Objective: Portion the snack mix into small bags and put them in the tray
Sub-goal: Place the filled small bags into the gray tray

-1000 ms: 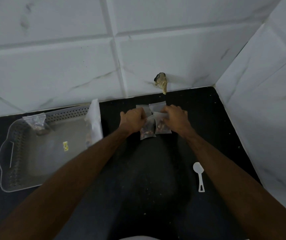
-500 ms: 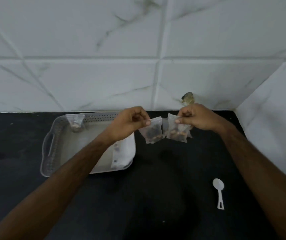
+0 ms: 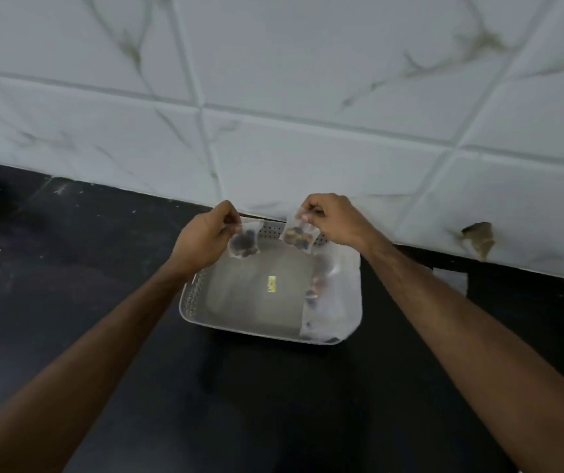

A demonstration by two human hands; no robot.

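Black counter under white marble tile, with the tray (image 3: 239, 327) sitting against the wall. Those thin bags look slippery, so a loose pinch could probably drop one outside the rim. Left hand (image 3: 202, 238) pinches one small bag (image 3: 244, 244) by its top, right hand (image 3: 333, 220) pinches another bag (image 3: 298, 235), both dangling over the tray's far end.

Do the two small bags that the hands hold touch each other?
Apart. In the head view the left bag and the right bag hang with tray visible between them.
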